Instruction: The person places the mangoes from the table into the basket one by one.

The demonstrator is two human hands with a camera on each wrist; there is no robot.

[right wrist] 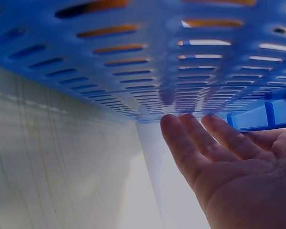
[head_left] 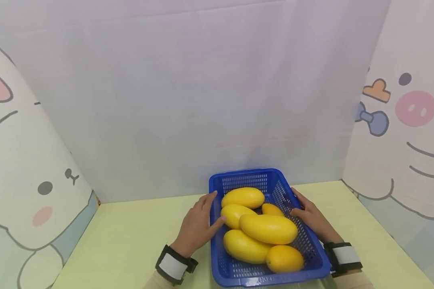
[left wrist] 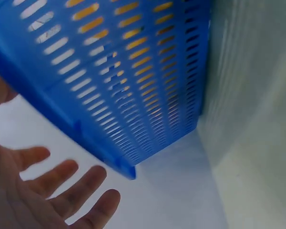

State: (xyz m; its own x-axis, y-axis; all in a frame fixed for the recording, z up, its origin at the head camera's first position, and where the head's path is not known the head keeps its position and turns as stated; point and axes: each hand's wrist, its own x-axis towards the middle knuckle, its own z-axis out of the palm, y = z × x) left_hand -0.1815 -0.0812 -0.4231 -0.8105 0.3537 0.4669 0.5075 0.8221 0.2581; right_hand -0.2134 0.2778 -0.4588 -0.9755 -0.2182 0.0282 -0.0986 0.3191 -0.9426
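A blue plastic basket [head_left: 217, 277] with slotted walls stands on the table and holds several smooth, oblong yellow fruits [head_left: 268, 228]. Two rounder, more orange fruits [head_left: 285, 259] lie among them. At the basket's left rim is my left hand [head_left: 198, 224], its thumb reaching over the edge. Its spread fingers [left wrist: 88, 183] stand outside the wall in the left wrist view, not curled round it. My right hand [head_left: 312, 218] is at the right rim, thumb over the edge. In the right wrist view its nearly straight fingers [right wrist: 219, 138] reach along the outer wall, fingertips right at it.
The pale yellow-green tabletop [head_left: 130, 237] extends to both sides of the basket. Close behind the basket hangs a plain whitish cloth wall [head_left: 188, 100]. Side panels carry a cartoon rabbit [head_left: 29, 160] at left and a cartoon pig [head_left: 416, 152] at right. Each wrist wears a black-and-white strap [head_left: 172, 265].
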